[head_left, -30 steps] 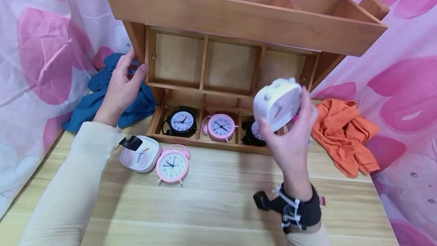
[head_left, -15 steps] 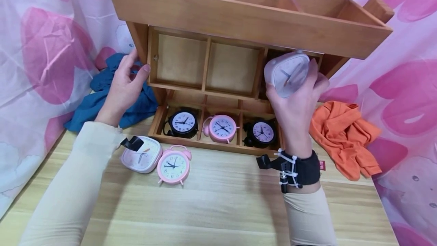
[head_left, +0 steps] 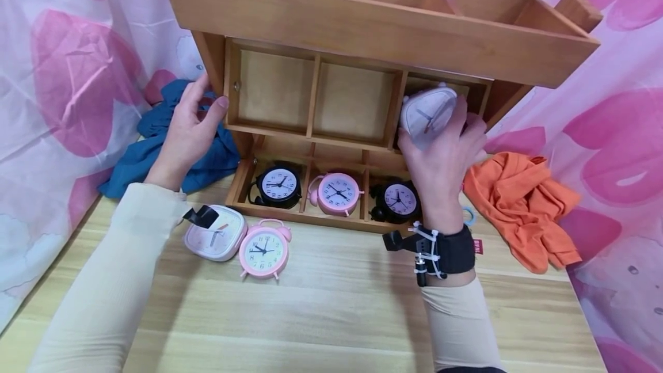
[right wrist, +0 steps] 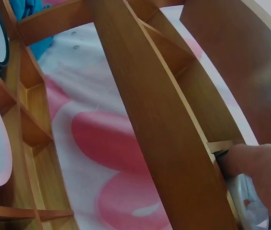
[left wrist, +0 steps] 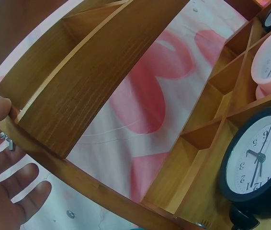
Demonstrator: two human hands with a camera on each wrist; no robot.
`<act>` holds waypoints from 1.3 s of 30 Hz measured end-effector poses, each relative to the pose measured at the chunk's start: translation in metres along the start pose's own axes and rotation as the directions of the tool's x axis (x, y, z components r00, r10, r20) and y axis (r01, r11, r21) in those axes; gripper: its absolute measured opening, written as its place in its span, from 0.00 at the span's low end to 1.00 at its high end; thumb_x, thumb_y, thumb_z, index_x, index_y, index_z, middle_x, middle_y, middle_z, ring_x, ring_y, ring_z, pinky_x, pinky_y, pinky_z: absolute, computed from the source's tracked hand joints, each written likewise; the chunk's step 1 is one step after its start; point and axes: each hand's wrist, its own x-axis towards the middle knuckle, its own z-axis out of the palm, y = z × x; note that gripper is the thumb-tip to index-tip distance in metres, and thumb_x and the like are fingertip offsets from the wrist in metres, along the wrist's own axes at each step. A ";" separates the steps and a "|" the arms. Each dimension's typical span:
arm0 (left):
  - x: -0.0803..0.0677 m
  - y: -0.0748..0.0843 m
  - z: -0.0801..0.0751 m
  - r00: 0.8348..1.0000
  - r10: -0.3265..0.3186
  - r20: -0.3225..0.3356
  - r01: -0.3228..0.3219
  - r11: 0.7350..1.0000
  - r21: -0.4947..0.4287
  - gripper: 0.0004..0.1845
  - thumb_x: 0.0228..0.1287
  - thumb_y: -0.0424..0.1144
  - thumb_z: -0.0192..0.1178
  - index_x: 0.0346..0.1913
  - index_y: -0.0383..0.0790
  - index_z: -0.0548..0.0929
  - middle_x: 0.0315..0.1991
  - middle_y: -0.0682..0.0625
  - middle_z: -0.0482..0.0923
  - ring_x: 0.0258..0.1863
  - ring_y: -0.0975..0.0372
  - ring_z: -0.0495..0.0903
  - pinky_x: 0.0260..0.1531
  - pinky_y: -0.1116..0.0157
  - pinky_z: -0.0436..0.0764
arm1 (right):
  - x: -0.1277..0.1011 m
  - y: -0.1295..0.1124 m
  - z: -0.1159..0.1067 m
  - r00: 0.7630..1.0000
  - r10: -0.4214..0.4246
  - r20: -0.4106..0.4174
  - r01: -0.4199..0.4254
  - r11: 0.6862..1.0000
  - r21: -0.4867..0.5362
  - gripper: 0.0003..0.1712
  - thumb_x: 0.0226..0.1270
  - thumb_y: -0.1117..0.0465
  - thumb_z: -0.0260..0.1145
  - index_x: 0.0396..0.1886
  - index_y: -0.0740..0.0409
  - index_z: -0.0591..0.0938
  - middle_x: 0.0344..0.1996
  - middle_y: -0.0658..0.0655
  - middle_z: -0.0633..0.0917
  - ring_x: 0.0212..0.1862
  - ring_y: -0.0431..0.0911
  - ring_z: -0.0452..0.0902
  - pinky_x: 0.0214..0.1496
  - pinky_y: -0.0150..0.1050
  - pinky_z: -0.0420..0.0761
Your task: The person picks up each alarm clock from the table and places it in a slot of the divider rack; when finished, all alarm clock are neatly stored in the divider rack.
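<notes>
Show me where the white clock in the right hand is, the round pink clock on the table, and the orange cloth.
white clock [head_left: 427,113], head view, on its pale dial.
round pink clock [head_left: 263,251], head view, on the centre of its face.
orange cloth [head_left: 518,200], head view, on the middle of the crumpled fabric.

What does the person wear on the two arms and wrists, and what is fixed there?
Both arms are in long, close-fitting sleeves of cream ribbed cloth, the left sleeve and the right sleeve. The right wrist carries a black strap with a small black camera tied on by white zip ties and a small red tag. A small black camera also sits at the left wrist. Both hands are bare.
</notes>
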 end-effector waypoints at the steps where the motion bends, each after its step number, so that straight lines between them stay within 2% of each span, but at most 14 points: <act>1: 0.000 0.000 0.000 1.000 0.001 0.003 -0.001 1.000 -0.001 0.31 0.74 0.56 0.47 0.76 0.68 0.53 0.71 0.51 0.61 0.64 0.54 0.65 0.65 0.50 0.69 | 0.000 0.000 0.000 1.000 0.010 0.005 -0.009 1.000 -0.017 0.53 0.54 0.37 0.69 0.75 0.54 0.60 0.64 0.68 0.65 0.64 0.62 0.55 0.59 0.59 0.53; 7: -0.001 -0.001 -0.002 1.000 0.002 -0.007 -0.002 1.000 0.006 0.31 0.74 0.56 0.48 0.76 0.70 0.53 0.71 0.52 0.62 0.64 0.55 0.65 0.64 0.52 0.71 | -0.001 -0.001 0.001 0.999 0.018 0.037 -0.015 0.998 -0.063 0.55 0.55 0.35 0.69 0.76 0.53 0.57 0.66 0.68 0.64 0.64 0.65 0.53 0.58 0.61 0.51; 12: -0.004 -0.004 -0.005 1.000 -0.004 -0.018 0.004 1.000 0.004 0.30 0.75 0.54 0.47 0.76 0.69 0.54 0.70 0.49 0.62 0.62 0.55 0.65 0.59 0.57 0.71 | -0.009 0.001 0.001 0.999 -0.044 0.019 0.044 0.999 0.019 0.54 0.55 0.37 0.71 0.75 0.54 0.60 0.67 0.67 0.63 0.65 0.62 0.54 0.61 0.59 0.51; 16: -0.004 -0.005 -0.005 1.000 0.003 -0.013 -0.003 1.000 -0.004 0.30 0.75 0.53 0.47 0.76 0.68 0.54 0.70 0.47 0.63 0.61 0.57 0.65 0.56 0.61 0.70 | -0.019 0.001 -0.007 0.996 -0.088 -0.015 0.089 0.993 0.081 0.51 0.55 0.39 0.72 0.74 0.52 0.63 0.66 0.64 0.65 0.65 0.59 0.55 0.65 0.55 0.52; 19: -0.004 -0.005 -0.005 1.000 0.010 -0.016 -0.010 1.000 -0.002 0.30 0.75 0.53 0.48 0.76 0.68 0.54 0.69 0.47 0.63 0.60 0.58 0.65 0.54 0.62 0.70 | -0.031 -0.005 -0.020 0.985 -0.171 -0.026 0.173 0.974 0.144 0.49 0.55 0.42 0.74 0.73 0.53 0.66 0.65 0.64 0.66 0.65 0.59 0.56 0.65 0.55 0.53; 21: -0.004 -0.004 -0.005 1.000 0.012 -0.023 -0.012 1.000 0.003 0.30 0.75 0.54 0.48 0.76 0.68 0.54 0.69 0.48 0.63 0.60 0.58 0.66 0.55 0.62 0.70 | -0.042 -0.013 -0.027 0.967 -0.255 -0.020 0.253 0.945 0.208 0.48 0.54 0.45 0.76 0.72 0.54 0.67 0.65 0.65 0.66 0.65 0.59 0.57 0.65 0.55 0.56; 24: -0.003 -0.004 -0.006 0.999 0.015 -0.028 -0.015 1.000 0.002 0.30 0.75 0.53 0.48 0.76 0.67 0.54 0.69 0.48 0.63 0.61 0.58 0.66 0.56 0.60 0.70 | -0.061 -0.027 -0.031 0.916 -0.401 0.009 0.382 0.878 0.288 0.50 0.51 0.47 0.77 0.71 0.59 0.67 0.64 0.68 0.67 0.65 0.61 0.60 0.66 0.56 0.60; 27: -0.002 -0.003 -0.005 1.000 0.012 -0.028 -0.012 1.000 -0.001 0.30 0.75 0.54 0.48 0.76 0.68 0.54 0.70 0.49 0.62 0.61 0.58 0.66 0.57 0.59 0.70 | -0.079 -0.040 -0.027 0.862 -0.490 0.130 0.425 0.838 0.342 0.56 0.48 0.44 0.79 0.73 0.58 0.64 0.66 0.68 0.67 0.67 0.59 0.61 0.68 0.54 0.63; 30: -0.002 -0.003 -0.004 1.000 0.010 -0.024 -0.011 1.000 -0.003 0.30 0.75 0.54 0.48 0.76 0.68 0.54 0.69 0.49 0.63 0.61 0.58 0.65 0.56 0.60 0.70 | -0.098 -0.048 -0.019 0.806 -0.516 0.289 0.400 0.835 0.377 0.61 0.45 0.42 0.80 0.76 0.57 0.61 0.69 0.65 0.66 0.69 0.56 0.61 0.70 0.52 0.64; 33: -0.002 -0.003 -0.003 1.000 0.010 -0.020 -0.010 1.000 -0.002 0.30 0.75 0.53 0.48 0.76 0.68 0.54 0.69 0.48 0.63 0.60 0.58 0.65 0.55 0.61 0.70 | -0.118 -0.055 -0.009 0.742 -0.519 0.425 0.371 0.845 0.385 0.61 0.45 0.41 0.80 0.76 0.53 0.61 0.69 0.61 0.66 0.69 0.53 0.62 0.70 0.51 0.66; 35: -0.002 -0.003 -0.003 1.000 0.011 -0.020 -0.011 1.000 0.000 0.30 0.75 0.53 0.48 0.76 0.68 0.54 0.69 0.48 0.63 0.61 0.57 0.65 0.56 0.61 0.70 | -0.132 -0.059 -0.002 0.689 -0.522 0.503 0.366 0.849 0.380 0.60 0.47 0.39 0.78 0.76 0.52 0.60 0.69 0.59 0.66 0.69 0.51 0.62 0.70 0.50 0.67; 39: -0.002 -0.003 -0.004 1.000 0.014 -0.022 -0.014 1.000 0.003 0.30 0.75 0.53 0.48 0.76 0.68 0.54 0.69 0.48 0.63 0.61 0.57 0.65 0.57 0.58 0.71 | -0.157 -0.066 0.016 0.567 -0.525 0.634 0.384 0.850 0.361 0.60 0.49 0.34 0.75 0.78 0.47 0.58 0.70 0.56 0.66 0.70 0.49 0.62 0.71 0.48 0.66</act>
